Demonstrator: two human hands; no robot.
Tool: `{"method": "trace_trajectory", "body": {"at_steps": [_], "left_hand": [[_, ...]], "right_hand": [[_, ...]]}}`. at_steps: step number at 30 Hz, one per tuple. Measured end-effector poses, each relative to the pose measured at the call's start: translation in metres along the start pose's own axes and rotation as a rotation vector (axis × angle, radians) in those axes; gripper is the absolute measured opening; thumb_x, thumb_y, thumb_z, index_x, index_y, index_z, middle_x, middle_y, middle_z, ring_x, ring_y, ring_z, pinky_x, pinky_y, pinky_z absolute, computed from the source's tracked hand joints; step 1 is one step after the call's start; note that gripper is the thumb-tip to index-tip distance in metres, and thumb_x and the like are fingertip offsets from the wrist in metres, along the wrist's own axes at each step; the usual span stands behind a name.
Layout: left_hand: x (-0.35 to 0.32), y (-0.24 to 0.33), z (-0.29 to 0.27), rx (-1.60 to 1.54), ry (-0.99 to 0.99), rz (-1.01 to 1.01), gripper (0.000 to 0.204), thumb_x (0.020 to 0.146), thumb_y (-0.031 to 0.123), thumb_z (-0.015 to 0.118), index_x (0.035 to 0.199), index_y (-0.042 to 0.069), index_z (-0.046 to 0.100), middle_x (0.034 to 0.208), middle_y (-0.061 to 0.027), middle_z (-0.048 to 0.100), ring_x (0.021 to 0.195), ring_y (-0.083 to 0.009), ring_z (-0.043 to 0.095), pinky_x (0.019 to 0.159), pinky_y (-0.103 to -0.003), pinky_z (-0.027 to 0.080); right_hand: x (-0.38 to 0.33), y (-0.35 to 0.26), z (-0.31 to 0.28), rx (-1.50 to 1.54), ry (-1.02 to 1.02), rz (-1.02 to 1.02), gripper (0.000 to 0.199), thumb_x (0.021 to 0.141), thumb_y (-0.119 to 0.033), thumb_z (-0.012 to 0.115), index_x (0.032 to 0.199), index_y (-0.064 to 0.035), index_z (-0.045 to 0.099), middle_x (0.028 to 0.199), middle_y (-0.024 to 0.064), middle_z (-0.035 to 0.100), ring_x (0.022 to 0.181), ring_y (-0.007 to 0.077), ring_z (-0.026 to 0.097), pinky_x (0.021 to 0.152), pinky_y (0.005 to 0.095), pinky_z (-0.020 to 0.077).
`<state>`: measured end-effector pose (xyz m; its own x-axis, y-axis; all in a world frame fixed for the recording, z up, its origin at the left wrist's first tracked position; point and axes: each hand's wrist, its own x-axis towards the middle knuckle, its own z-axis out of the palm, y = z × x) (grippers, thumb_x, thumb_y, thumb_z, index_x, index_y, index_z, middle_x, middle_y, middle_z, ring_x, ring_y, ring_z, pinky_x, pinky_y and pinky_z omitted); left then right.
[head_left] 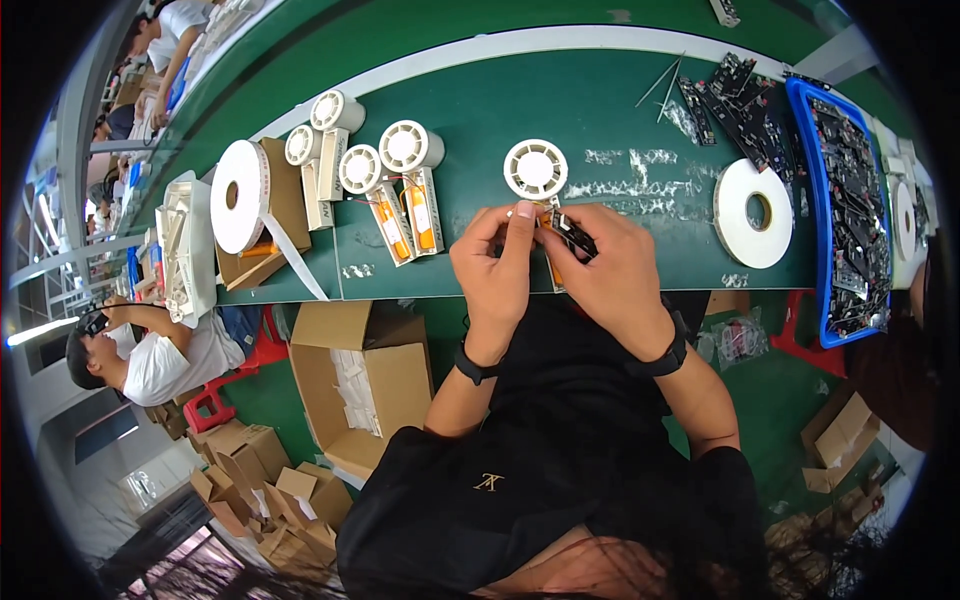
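- Head view: left hand (495,265) pinches the white handheld fan (537,175) at its handle, round head just above the fingertips.
- Right hand (610,275) pinches a small black circuit board (573,236) against the handle.
- White tape roll (753,213) lies right of the hands.

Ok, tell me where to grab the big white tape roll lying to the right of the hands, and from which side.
Grip the white tape roll by its outer rim, coming down from above with the right hand, probably thumb in the centre hole and fingers over the edge. It lies flat on the green table, so its sides are low; the open core and rim are the free parts. The blue tray crowds its right side.
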<state>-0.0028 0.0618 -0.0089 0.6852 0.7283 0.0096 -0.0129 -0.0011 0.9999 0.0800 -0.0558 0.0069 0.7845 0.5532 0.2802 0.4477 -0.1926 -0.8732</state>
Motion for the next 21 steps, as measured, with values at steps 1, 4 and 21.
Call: {"method": "trace_trajectory", "body": {"at_steps": [1, 4, 21], "left_hand": [[0.0, 0.0, -0.001, 0.001, -0.003, -0.005, 0.022, 0.106, 0.018, 0.072, 0.104, -0.003, 0.08, 0.087, -0.0031, 0.069, 0.073, -0.0057, 0.059, 0.065, -0.023, 0.046], [0.002, 0.001, -0.003, 0.046, -0.014, 0.004, 0.021, 0.105, 0.016, 0.073, 0.104, -0.002, 0.081, 0.087, -0.0037, 0.069, 0.072, -0.0058, 0.058, 0.064, -0.024, 0.046], [0.004, 0.023, -0.002, 0.255, -0.196, -0.027, 0.018, 0.092, 0.007, 0.084, 0.108, -0.001, 0.083, 0.086, -0.0061, 0.07, 0.073, -0.0104, 0.066, 0.065, -0.026, 0.05]], "right_hand": [[-0.002, 0.0, 0.001, -0.013, 0.018, 0.003, 0.014, 0.092, -0.006, 0.081, 0.104, -0.0023, 0.076, 0.075, -0.0003, 0.063, 0.063, 0.0083, 0.056, 0.058, 0.0255, 0.0426], [-0.008, 0.0, 0.002, -0.042, 0.05, 0.007, 0.014, 0.089, -0.004, 0.082, 0.102, -0.0029, 0.076, 0.077, 0.0047, 0.065, 0.063, 0.0136, 0.058, 0.059, 0.0278, 0.0444], [-0.014, 0.025, -0.036, 0.092, -0.246, -0.155, 0.025, 0.082, 0.002, 0.076, 0.107, -0.0032, 0.077, 0.08, 0.009, 0.063, 0.065, 0.0218, 0.061, 0.058, 0.0315, 0.0456]]}}
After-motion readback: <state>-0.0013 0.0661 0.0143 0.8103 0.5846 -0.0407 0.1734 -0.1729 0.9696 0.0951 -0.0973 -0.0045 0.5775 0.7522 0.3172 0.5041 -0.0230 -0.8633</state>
